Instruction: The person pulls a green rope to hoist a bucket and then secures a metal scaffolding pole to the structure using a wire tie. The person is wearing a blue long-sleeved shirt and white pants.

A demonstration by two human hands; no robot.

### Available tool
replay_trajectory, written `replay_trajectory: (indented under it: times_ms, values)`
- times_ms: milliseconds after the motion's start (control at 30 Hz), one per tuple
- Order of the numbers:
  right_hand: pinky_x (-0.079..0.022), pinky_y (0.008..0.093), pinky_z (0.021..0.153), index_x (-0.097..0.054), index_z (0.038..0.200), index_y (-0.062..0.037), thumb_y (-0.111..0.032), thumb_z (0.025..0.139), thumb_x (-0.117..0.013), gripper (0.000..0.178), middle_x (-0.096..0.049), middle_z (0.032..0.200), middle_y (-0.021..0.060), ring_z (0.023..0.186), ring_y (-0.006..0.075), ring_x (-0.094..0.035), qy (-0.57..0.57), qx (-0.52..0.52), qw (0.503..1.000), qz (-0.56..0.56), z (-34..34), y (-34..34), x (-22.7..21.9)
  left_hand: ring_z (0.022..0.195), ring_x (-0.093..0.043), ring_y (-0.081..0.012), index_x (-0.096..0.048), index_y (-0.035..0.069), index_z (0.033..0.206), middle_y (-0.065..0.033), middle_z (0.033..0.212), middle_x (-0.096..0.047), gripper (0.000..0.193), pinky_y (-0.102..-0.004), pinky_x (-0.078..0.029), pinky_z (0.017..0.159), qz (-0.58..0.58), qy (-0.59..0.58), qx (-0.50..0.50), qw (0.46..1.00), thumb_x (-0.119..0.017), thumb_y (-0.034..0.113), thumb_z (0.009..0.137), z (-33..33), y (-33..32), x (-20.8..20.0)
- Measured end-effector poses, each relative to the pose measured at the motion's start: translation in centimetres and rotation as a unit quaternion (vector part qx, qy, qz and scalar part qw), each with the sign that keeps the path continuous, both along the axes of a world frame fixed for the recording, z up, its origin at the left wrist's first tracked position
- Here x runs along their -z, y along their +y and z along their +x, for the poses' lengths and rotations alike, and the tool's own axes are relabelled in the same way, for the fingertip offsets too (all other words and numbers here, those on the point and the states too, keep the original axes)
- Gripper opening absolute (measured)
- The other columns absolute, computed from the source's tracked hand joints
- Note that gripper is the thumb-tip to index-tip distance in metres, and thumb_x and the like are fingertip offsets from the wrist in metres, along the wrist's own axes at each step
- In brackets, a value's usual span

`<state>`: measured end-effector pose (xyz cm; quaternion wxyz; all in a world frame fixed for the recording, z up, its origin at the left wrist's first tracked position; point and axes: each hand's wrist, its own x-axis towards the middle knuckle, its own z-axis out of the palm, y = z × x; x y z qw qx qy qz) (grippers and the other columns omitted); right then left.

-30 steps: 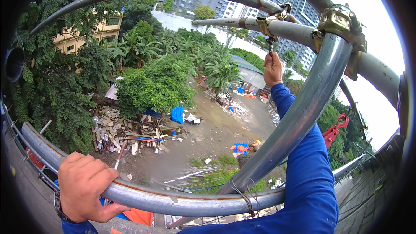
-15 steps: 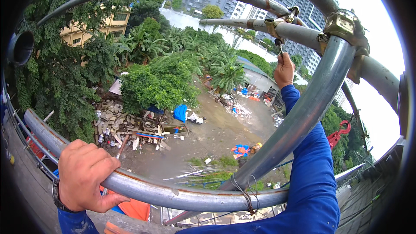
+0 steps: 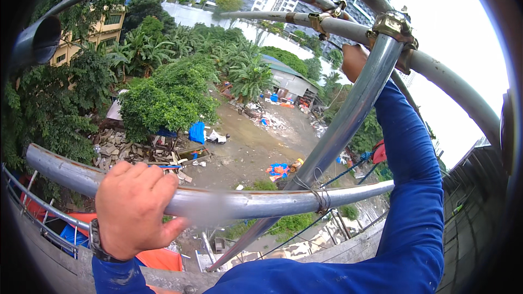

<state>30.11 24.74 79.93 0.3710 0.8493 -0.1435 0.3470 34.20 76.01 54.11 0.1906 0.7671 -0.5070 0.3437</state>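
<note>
My left hand [image 3: 135,207] is wrapped round a grey scaffold pipe [image 3: 256,202] that crosses in front of me as a rail. My right arm reaches up and away, past a slanting steel pipe [image 3: 348,125]. At its end my right hand [image 3: 355,62] is closed, its fingers partly hidden. It grips a slim dark metal tool [image 3: 336,47], whose kind I cannot tell, below a brass-coloured scaffold clamp [image 3: 318,23] on an upper pipe [image 3: 348,28]. A larger clamp joint [image 3: 393,26] joins the slanting pipe to the upper one. Twisted wire [image 3: 321,198] binds the rail to the slanting pipe.
Far below lie a dirt yard [image 3: 256,141], trees [image 3: 163,98] and heaped debris [image 3: 120,147]. A red hook [image 3: 379,152] and blue rope [image 3: 348,171] hang by my right arm. Orange sheeting [image 3: 160,259] lies under my left wrist. An open pipe end [image 3: 46,41] juts in at left.
My right hand has turned and moved closer to the slanting pipe, which now partly covers it. My left hand keeps its hold on the rail. The whole view has shifted.
</note>
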Motion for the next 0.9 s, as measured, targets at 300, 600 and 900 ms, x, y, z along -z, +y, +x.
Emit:
replay_trajectory:
  times_ms: [300, 600, 900]
  values:
    - [-0.046, 0.0539, 0.079, -0.061, 0.102, -0.0023, -0.023, 0.099, -0.056, 0.021, -0.063, 0.082, 0.0257, 0.083, 0.0454, -0.062, 0.047, -0.063, 0.994, 0.079, -0.6, 3.6, 1.4, 0.076, -0.057, -0.027, -0.066, 0.006, 0.093, -0.0066, 0.078, -0.056, 0.061, -0.0402, -0.041, 0.071, 0.013, 0.008, 0.004, 1.0, -0.074, 0.06, 0.066, 0.3, 0.4, 0.2]
    - [-0.042, 0.0483, 0.063, -0.055, 0.096, -0.0021, -0.015, 0.099, -0.059, 0.014, -0.056, 0.073, 0.0249, 0.068, 0.046, -0.055, -0.096, -0.257, 0.956, 0.107, 3.5, -8.4, 5.3, 0.066, -0.053, -0.0286, -0.065, 0.006, 0.084, -0.0073, 0.071, -0.053, 0.066, -0.0413, -0.038, 0.065, -0.014, -0.003, -0.004, 1.0, -0.067, 0.07, 0.069, 0.5, -0.8, 0.3]
    - [-0.047, 0.0356, 0.062, -0.055, 0.094, -0.0051, -0.014, 0.102, -0.056, 0.012, -0.058, 0.067, 0.0088, 0.06, 0.0183, -0.054, -0.202, -0.4, 0.877, 0.174, 10.4, -13.5, 6.9, 0.063, -0.055, -0.0274, -0.064, 0.007, 0.082, -0.0062, 0.07, -0.054, 0.062, -0.0403, -0.038, 0.064, 0.003, -0.005, -0.018, 1.0, -0.069, 0.067, 0.068, -0.2, -1.7, -0.7]
